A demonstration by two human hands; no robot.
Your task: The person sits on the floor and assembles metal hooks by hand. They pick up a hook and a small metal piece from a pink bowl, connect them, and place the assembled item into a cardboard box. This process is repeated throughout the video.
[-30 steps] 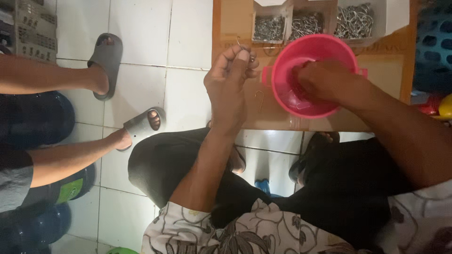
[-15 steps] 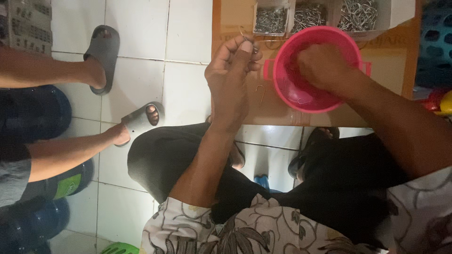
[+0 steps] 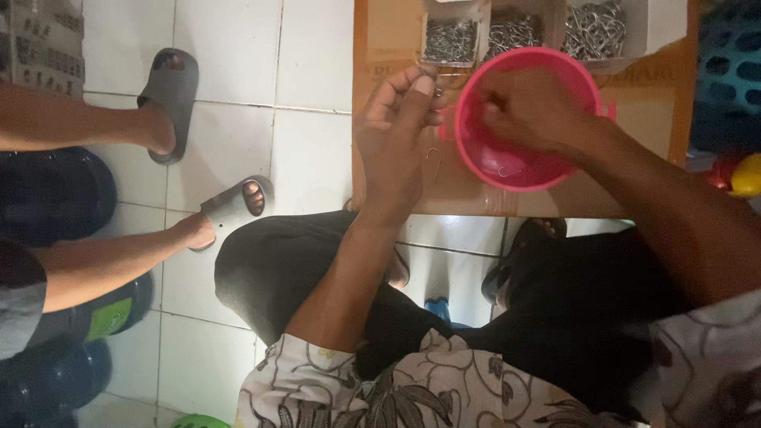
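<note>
My left hand (image 3: 394, 135) raised beside pink bowl (image 3: 519, 170), fingers pressed together pinching small metal clip (image 3: 435, 93); my right hand (image 3: 533, 107) inside bowl, fingers curled, grip unclear; bowl on brown counter (image 3: 396, 36); clip boxes (image 3: 523, 32) behind.

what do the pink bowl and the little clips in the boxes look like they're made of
Pink bowl: looks like plastic, with an even bright colour, a smooth soft sheen and a thin moulded rim. Clips: probably steel wire, silvery grey, glinting, in thin bent loops. The boxes look like white cardboard.
</note>
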